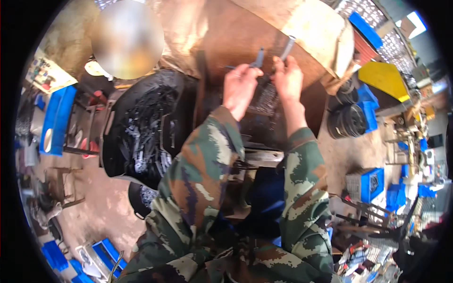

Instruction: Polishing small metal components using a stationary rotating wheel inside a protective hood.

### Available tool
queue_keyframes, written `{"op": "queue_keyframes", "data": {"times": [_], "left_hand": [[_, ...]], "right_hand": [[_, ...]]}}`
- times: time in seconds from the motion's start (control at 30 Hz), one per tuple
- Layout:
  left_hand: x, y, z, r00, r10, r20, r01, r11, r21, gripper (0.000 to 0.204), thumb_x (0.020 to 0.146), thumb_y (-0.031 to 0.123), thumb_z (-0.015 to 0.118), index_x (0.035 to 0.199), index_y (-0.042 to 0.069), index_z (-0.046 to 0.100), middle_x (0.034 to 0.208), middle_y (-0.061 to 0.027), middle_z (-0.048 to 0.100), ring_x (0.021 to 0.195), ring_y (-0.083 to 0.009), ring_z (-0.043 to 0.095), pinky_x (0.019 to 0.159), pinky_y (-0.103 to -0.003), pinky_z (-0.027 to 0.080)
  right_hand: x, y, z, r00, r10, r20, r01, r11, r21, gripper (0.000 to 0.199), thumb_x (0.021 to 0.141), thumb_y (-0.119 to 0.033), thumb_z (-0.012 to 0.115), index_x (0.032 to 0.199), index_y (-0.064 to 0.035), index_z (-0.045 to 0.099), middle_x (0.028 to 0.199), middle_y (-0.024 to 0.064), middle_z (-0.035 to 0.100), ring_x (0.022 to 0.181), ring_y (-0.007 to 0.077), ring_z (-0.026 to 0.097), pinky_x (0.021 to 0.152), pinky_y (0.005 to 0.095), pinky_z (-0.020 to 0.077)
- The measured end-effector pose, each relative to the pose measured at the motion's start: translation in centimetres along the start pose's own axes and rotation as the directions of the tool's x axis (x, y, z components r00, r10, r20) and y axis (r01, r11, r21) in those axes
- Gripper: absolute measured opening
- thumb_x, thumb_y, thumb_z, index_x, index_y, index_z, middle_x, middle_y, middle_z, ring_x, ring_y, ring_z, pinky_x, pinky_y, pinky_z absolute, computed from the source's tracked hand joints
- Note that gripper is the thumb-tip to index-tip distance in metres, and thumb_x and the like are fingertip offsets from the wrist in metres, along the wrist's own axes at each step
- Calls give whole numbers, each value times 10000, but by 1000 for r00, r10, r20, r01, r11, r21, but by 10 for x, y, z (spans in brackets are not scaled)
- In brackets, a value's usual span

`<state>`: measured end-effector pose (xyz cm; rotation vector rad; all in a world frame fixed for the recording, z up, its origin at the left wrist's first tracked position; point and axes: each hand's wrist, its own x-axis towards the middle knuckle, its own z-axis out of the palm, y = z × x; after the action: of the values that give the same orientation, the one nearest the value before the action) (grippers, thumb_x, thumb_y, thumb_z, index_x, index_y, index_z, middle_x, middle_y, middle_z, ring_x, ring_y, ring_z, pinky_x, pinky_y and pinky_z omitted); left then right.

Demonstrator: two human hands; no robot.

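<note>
Both my arms, in camouflage sleeves, reach up and forward over a dark work stand (264,137). My left hand (239,88) pinches a small grey metal piece (258,57) that sticks up above its fingers. My right hand (288,78) grips a longer flat grey metal strip (287,48), tilted up to the right. The two hands are close together, almost touching, above a patch of small dark metal parts (266,100) on the stand.
A large black tub (141,127) full of dark metal parts sits to my left. Another person sits at the upper left. Blue crates (56,120) stand on the left, more blue crates (370,184) and stacked black rings (349,120) on the right. A yellow sheet (384,78) lies far right.
</note>
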<state>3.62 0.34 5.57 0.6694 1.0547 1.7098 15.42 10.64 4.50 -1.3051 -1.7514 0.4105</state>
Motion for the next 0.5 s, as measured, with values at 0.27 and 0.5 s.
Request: {"op": "queue_keyframes", "data": {"times": [0.27,0.5], "left_hand": [[26,-37,-12,993,113,-39,-100,965,243,178,873,151,633,897,-23,662,709,-14,590,689,-72,490,631,-284,432],[33,-44,-16,995,103,-2,-100,968,232,123,923,163,646,940,48,685,700,65,512,593,-19,411,500,-222,298]], "right_hand": [[-8,-29,-10,986,131,99,-142,983,112,259,934,-268,661,898,-20,597,613,102,591,510,159,599,514,362,479],[-4,-25,-8,989,98,111,-117,976,185,263,957,-269,645,990,-10,616,616,44,589,473,99,557,433,263,444]]}}
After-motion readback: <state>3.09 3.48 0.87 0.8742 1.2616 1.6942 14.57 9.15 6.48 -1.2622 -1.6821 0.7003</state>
